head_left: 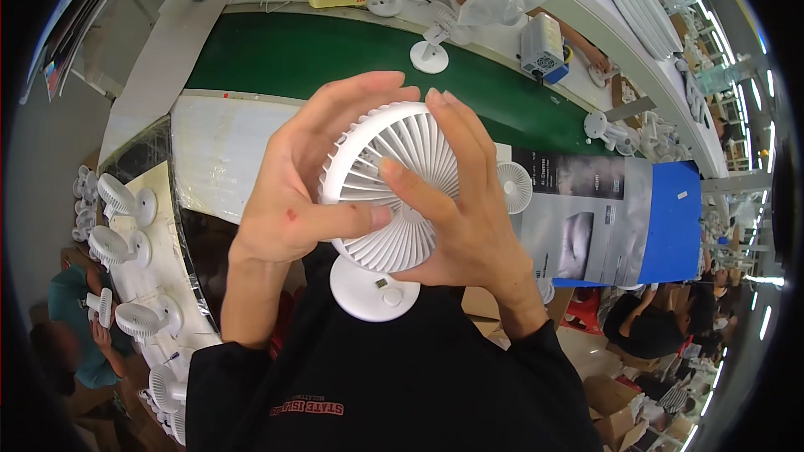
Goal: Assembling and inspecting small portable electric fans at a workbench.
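1. White desk fan [412, 149] is in the middle of the view, lifted between both hands, its round base [364, 295] at 6 o'clock from the front grille [423, 130].
2. Left hand [293, 180] is half curled, holding the rim from 8 to 12 o'clock, with thumb across the ribs.
3. Right hand [477, 222], also half curled, holds the opposite side, one finger over the front.
4. Step in hand seems to be seating or checking the grille; I cannot tell which.
5. Next move calls, I judge, for even rim pressure.
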`<state>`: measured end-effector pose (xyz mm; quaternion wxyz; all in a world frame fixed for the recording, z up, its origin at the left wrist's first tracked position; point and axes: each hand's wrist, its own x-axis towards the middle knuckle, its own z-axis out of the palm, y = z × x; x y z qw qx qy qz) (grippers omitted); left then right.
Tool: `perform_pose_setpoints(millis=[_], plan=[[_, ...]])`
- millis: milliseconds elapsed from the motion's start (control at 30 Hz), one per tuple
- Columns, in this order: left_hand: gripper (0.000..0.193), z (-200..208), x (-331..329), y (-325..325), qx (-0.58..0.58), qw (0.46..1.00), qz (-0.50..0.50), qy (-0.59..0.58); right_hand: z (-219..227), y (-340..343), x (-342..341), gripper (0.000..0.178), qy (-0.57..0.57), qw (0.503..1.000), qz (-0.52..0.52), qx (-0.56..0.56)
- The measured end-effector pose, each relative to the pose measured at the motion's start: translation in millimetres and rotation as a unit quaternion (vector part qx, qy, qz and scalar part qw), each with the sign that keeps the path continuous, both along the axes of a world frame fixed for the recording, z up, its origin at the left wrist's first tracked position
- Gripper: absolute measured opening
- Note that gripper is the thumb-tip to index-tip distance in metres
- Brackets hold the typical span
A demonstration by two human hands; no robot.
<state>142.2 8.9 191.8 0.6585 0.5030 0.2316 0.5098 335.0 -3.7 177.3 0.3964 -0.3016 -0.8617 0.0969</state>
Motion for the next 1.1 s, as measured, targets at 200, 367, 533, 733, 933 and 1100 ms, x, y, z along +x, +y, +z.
perform_pose_setpoints(millis=[200, 367, 533, 733, 933, 1100], plan=[[0.081, -27, -2, -5, 0.035, 0.997, 0.059, -0.024, -10, 12, 8, 0.105, 0.062, 0.987, 0.066, -0.135], [0.076, -57, 19, -12, 0.122, 0.988, 0.097, 0.015, -64, 16, 0, 0.059, 0.432, 0.785, -0.086, -0.435], [0.073, -97, 35, -15, 0.074, 0.993, 0.089, 0.032, -130, 9, 2, 0.053, 0.482, 0.717, -0.196, -0.465], [0.078, -137, 38, -15, -0.028, 0.998, -0.014, 0.051, -153, -10, 13, 0.053, 0.474, 0.740, -0.246, -0.409], [0.079, -126, 36, -9, 0.029, 0.991, -0.093, 0.092, -120, -29, 29, 0.051, 0.348, 0.766, -0.267, -0.470], [0.072, -113, 50, 5, 0.005, 0.990, -0.138, 0.020, -112, -22, 24, 0.045, 0.359, 0.782, -0.258, -0.440]])
